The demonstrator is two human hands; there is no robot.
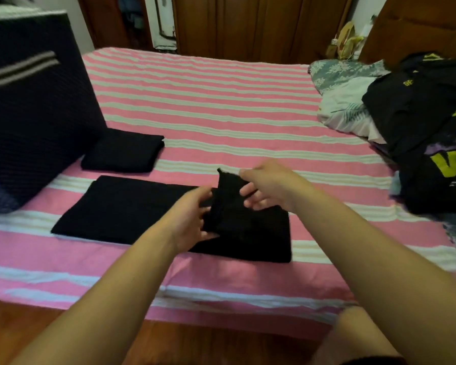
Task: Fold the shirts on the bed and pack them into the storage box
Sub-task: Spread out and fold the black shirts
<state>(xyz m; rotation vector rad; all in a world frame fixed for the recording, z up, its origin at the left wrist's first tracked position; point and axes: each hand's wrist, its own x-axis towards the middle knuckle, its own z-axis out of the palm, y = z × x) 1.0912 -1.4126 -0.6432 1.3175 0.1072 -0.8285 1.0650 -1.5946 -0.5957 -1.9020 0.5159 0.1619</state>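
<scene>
Two hands, left hand (192, 214) and right hand (269, 185), lift the crosswise-lying black shirt's (121, 209) right end.

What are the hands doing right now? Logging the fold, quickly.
Left hand: grips the raised end of the black shirt.
Right hand: pinches the top of that same raised end.

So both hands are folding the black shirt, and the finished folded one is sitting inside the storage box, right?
Not quite. In the head view the folded black shirt lies on the striped bed beside the storage box, not inside. Both hands, left hand and right hand, are folding the black shirt.
</scene>
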